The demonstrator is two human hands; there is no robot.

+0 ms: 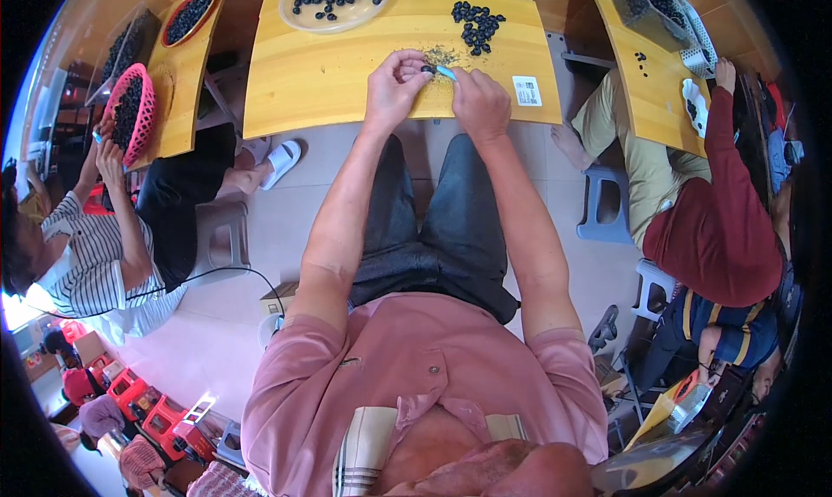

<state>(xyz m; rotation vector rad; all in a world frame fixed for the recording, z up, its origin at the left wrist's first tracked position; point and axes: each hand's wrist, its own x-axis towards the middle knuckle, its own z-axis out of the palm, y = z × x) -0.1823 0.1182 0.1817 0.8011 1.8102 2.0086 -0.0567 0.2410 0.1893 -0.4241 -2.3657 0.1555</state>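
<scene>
Over the near edge of the yellow wooden table point(347, 90), my left hand point(395, 88) pinches a small black rounded piece point(427, 69) between thumb and fingers. My right hand point(482, 100) grips a small tool with a light blue handle point(445, 72), its end close to the black piece. Whether the tool's tip touches the piece is too small to tell. Dark crumbs and shavings point(443, 55) lie scattered on the wood just beyond my hands. Farther off to the right, a loose pile of similar black pieces point(477, 27) rests on the table.
A clear round tray point(299, 18) with many black pieces stands at the far left. A white label point(527, 91) lies right of my right hand. People work at side tables; a pink basket point(146, 120) is at the left, a grey stool point(602, 204) at the right.
</scene>
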